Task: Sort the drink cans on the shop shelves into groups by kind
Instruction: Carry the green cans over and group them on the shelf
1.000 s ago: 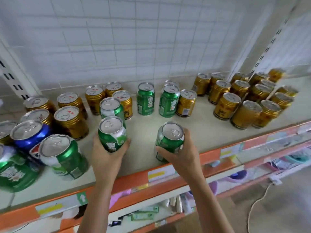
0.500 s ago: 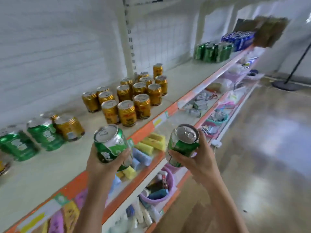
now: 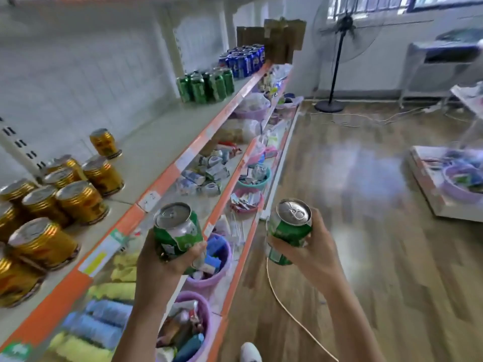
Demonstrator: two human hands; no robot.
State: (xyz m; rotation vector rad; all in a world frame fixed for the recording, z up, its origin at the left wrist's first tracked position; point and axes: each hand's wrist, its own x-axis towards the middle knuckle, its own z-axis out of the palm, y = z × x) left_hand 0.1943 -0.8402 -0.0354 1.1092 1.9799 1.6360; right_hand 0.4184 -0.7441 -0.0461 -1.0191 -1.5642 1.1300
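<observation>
My left hand (image 3: 167, 267) grips a green can (image 3: 176, 228) upright, out in front of the shelf's orange edge. My right hand (image 3: 311, 254) grips a second green can (image 3: 291, 228) over the aisle floor. Several gold cans (image 3: 65, 194) stand grouped at the left on the shelf (image 3: 156, 142). Farther along the same shelf stands a cluster of green cans (image 3: 206, 84), and beyond it a group of blue cans (image 3: 244, 60).
Lower shelves hold purple basins (image 3: 217, 273), packets and rolled cloths. A standing fan (image 3: 337, 56) and a trailing cord (image 3: 287, 309) are on the wooden floor. A low platform with a basin (image 3: 460, 184) sits at the right. Cardboard boxes (image 3: 282, 37) close the shelf's far end.
Both hands lifted their green cans off the shelf, and the view swung right along the aisle. The far green and blue groups have come into sight.
</observation>
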